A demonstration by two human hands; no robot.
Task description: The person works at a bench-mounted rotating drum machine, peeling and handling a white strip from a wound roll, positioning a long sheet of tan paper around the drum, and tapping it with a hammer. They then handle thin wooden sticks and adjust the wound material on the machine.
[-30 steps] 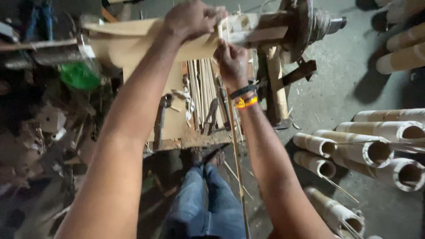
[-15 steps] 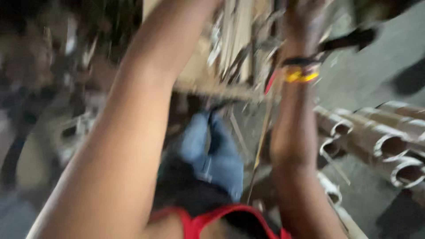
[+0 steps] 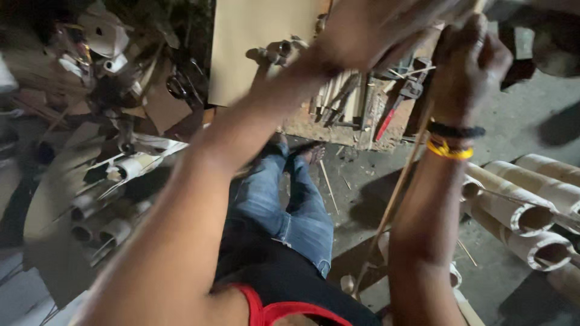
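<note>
Looks like stripping or splitting a thin bamboo strip, held up high near the top of the frame. Best bet here, judging from the pose: keep the strip straight and taut, keep both wrists in line with it, and avoid bending it sideways since such a thin sliver seems likely to snap or splinter. Also worth keeping the lower end clear of the legs and the clutter below.

Right hand: closed into a fist around the upper end of the strip, fingers wrapped tight, black and orange bands on the wrist. Strip runs down from that fist at a slant, past the forearm, lower end down by the floor near the cut bamboo tubes lying on the right.

Left hand: raised just beside the right one, blurred by motion, fingers look curled in, but can't tell for sure whether gripping the strip or something else, and can't tell how tightly shut.

Around it all: low wooden workbench ahead with red-handled pliers and other small tools on it, a flat sheet of board leaning behind, more bamboo offcuts piled at the left, blue jeans and bare feet below
</note>
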